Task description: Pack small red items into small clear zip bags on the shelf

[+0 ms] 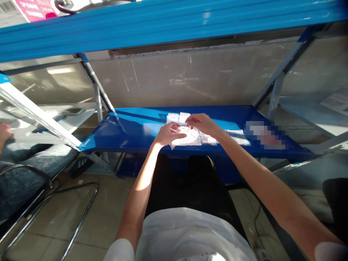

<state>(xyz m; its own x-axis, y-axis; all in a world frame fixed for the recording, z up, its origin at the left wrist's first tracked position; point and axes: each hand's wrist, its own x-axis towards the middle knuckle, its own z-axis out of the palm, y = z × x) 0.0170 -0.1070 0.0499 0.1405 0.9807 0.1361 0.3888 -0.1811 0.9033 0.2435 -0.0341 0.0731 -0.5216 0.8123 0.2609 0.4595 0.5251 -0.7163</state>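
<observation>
A clear plastic bag with whitish contents [193,137] lies flat at the front of the blue shelf [130,134]. Over its left side, my left hand [166,134] rests with thumb and fingers apart and nothing visible between them. My right hand [206,123] hovers above the bag's upper right part, its fingers bent and the tips close together. Whatever it may pinch is too small to make out. Behind the hands lie two small white packets [173,117]. Partly covered by my right forearm, another clear bag with small contents [208,139] sits beside the first.
Further right on the shelf lies a flat clear packet [239,137], then a blurred-out patch [268,136]. A blue upper shelf [174,32] runs overhead. Slanted metal posts [99,87] flank the space. At left are another person's hand [4,131] and a metal-framed chair [81,214].
</observation>
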